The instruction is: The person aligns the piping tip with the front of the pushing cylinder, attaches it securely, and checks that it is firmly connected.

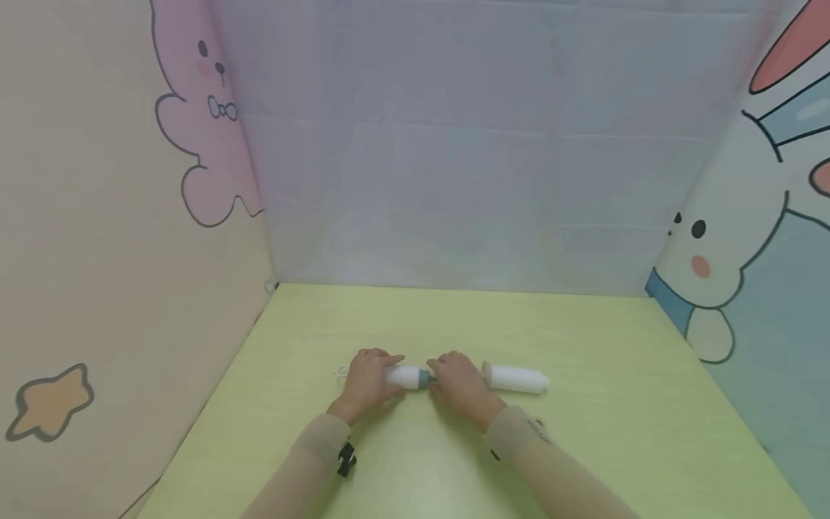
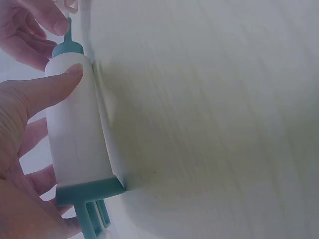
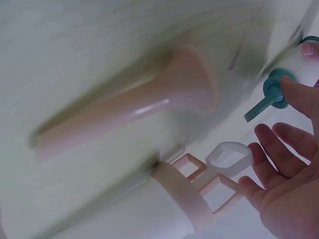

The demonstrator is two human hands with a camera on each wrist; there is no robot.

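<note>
A white syringe-like tube point(image 1: 407, 376) lies across the green table point(image 1: 583, 447) between my hands. My left hand point(image 1: 372, 376) grips its body, with the thumb point(image 2: 47, 89) laid along the white barrel point(image 2: 77, 139). A teal flange point(image 2: 89, 191) closes the barrel's rear end. My right hand point(image 1: 454, 380) pinches the teal nozzle point(image 2: 67, 47) at the front end, seen as the teal nozzle point(image 3: 273, 89) in the right wrist view. The other fingers of my right hand point(image 3: 279, 184) hang loosely spread.
A second white tube point(image 1: 519, 378) with a pink flange and ring-shaped plunger handle point(image 3: 228, 158) lies just right of my right hand. A loose pink cone-shaped nozzle point(image 3: 139, 107) lies beside it. Cartoon-printed walls enclose the table on three sides.
</note>
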